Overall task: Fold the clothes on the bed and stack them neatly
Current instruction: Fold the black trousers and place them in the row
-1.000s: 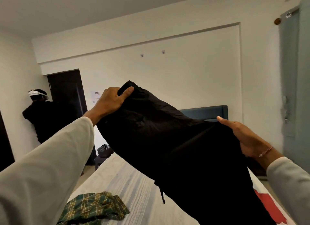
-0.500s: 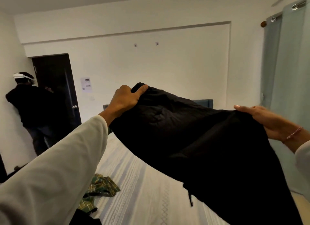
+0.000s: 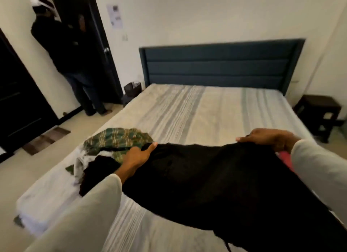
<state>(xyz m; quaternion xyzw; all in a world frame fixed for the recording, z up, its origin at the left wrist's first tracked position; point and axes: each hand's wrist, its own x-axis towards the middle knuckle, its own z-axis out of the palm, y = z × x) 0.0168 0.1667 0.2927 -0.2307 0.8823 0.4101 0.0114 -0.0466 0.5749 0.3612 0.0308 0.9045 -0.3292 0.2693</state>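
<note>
Head | left hand (image 3: 136, 156), right hand (image 3: 268, 139) grip black garment (image 3: 216, 178) stretched between them

- Single head-worn view, wide-angle, looking forward and down from the foot of the bed (image 3: 187, 109).
- It faces the headboard (image 3: 221, 63) and the far wall.
- Both sleeves sit close at the bottom edge; edges bend.

black garment (image 3: 216, 178), green plaid cloth (image 3: 120, 140), striped bed (image 3: 206, 109)
</note>
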